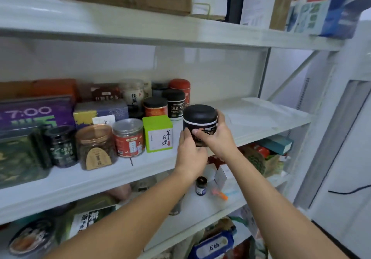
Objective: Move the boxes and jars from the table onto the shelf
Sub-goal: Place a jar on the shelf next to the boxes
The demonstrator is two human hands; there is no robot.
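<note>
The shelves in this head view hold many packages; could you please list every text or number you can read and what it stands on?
"7:00": purple box, far left of the middle shelf.
"12": label of the black-lidded jar standing at the back.
"6'66" as it shows, seemingly upside down: blue tag at the bottom.
Chinese characters on the green box, too blurred to quote surely.
The label of the black jar is mostly covered by both hands; other labels are too blurred.

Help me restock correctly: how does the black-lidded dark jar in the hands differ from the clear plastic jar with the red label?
The black-lidded dark jar is opaque, held by both hands; the clear plastic jar with the red label has a see-through lid and stands untouched. The green box separates them. Both are upright, round, on the same shelf.
</note>
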